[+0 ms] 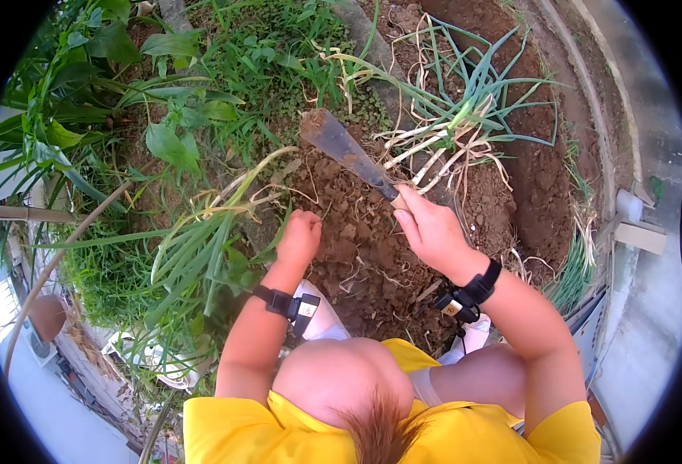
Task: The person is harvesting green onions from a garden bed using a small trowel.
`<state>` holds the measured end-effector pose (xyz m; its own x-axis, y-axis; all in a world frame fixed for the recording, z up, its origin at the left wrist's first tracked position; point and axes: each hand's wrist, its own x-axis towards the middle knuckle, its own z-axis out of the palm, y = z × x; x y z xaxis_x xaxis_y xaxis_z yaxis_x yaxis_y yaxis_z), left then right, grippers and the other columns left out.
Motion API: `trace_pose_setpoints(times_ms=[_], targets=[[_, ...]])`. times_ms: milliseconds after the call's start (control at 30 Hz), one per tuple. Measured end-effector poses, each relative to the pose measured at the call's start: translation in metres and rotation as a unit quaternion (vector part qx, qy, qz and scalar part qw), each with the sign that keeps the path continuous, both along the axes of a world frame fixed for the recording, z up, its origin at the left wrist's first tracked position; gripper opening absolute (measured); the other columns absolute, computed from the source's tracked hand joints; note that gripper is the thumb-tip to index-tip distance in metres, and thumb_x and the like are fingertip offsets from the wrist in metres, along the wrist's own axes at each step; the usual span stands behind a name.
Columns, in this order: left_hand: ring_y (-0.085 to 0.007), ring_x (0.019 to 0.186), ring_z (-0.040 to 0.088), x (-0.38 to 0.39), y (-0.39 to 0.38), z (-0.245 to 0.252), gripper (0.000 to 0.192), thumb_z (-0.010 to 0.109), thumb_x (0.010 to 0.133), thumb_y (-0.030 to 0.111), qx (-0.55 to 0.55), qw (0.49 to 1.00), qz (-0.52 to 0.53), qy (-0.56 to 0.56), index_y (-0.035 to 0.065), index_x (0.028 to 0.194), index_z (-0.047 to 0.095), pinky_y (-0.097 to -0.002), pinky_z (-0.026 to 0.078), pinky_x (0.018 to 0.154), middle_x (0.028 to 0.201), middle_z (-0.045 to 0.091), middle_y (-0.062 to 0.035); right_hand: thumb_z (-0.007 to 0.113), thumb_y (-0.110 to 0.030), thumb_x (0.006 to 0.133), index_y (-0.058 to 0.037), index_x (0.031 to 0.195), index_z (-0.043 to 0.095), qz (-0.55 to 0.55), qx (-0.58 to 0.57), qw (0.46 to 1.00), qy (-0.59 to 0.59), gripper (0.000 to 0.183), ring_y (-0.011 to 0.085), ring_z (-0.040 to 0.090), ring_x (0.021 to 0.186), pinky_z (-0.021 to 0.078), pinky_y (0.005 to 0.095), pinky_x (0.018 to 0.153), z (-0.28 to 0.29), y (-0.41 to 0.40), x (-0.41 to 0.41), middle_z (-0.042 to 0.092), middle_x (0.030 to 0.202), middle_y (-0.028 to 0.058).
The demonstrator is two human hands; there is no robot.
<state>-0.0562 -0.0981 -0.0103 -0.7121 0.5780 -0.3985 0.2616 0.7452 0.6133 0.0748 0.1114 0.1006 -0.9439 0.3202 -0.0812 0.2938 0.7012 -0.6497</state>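
My right hand point(433, 232) grips the wooden handle of a hand trowel point(346, 148). Its flat metal blade flares toward the soil-caked tip, which points up and left over the bed. My left hand point(299, 239) is curled above the loose brown soil point(349, 255); a thin stalk shows by its fingertips, but whether it is held cannot be told. Just left of that hand lies a clump of green onions point(219, 226), leaves toward me. Beyond the right hand, a larger bunch of green onions point(462, 119) lies with pale stems and roots toward the trowel.
Leafy plants point(170, 142) and weeds crowd the left side. Concrete edging point(370, 43) crosses the far bed. More onions point(575, 272) lie at the right, near a pipe point(629, 204). A bent stick point(51, 267) arches at far left, and a white bag point(164, 362) lies lower left.
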Motion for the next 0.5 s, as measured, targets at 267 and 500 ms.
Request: trace_pose_setpoints(times_ms=[267,500], targets=[[-0.0313,0.079,0.062,0.003,0.001,0.001,0.007,0.062,0.073,0.015,-0.063,0.996,-0.060,0.023,0.0088,0.075,0.065,-0.0418,0.050,0.069,0.085,0.062,-0.0107,0.051,-0.022,0.089,-0.0062,0.097,0.048,0.072,0.051,0.970,-0.226,0.018,0.0362,0.061,0.062,0.0493,0.0466,0.055,-0.015,0.001,0.048,0.062,0.069,0.0161],[-0.0322,0.072,0.063,0.004,0.005,0.001,0.007,0.062,0.072,0.015,-0.043,0.997,-0.034,0.057,0.0091,0.072,0.065,-0.0427,0.051,0.066,0.080,0.063,-0.0122,0.051,-0.021,0.089,-0.0069,0.104,0.048,0.037,0.042,0.998,-0.034,0.021,0.0360,0.061,0.063,0.0496,0.0445,0.055,-0.042,-0.001,0.035,0.063,0.073,0.0150]])
